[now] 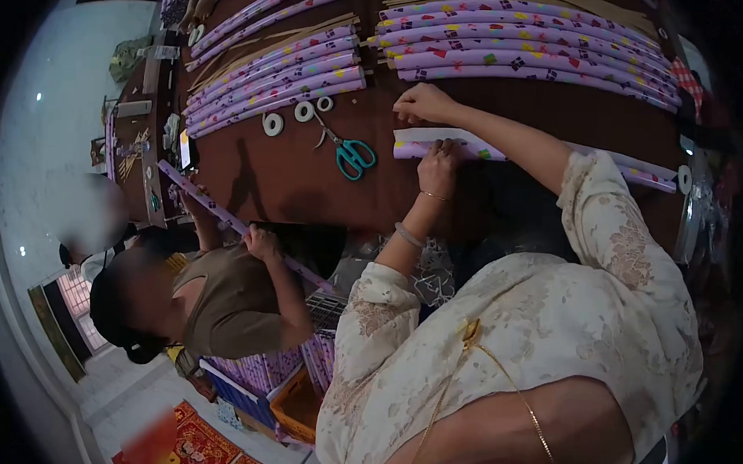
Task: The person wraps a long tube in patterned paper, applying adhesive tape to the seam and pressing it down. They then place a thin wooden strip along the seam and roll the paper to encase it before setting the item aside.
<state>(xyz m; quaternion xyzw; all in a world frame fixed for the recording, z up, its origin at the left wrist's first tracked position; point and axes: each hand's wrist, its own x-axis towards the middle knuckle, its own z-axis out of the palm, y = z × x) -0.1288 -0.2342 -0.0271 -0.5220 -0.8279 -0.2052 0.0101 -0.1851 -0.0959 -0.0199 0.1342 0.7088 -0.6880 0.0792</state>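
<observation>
Paper roll [408, 150] against curled left hand [441, 159], right hand [423, 104] loosely bent near its end, both holds unclear

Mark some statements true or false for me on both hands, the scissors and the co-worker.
1. The left hand touches the purple patterned sheet. True.
2. The scissors lie near white tape rolls. True.
3. The scissors' handles are orange. False: they are teal.
4. The right hand holds the scissors. False: they lie on the brown tabletop.
5. The co-worker holds a patterned tube. True.
</observation>
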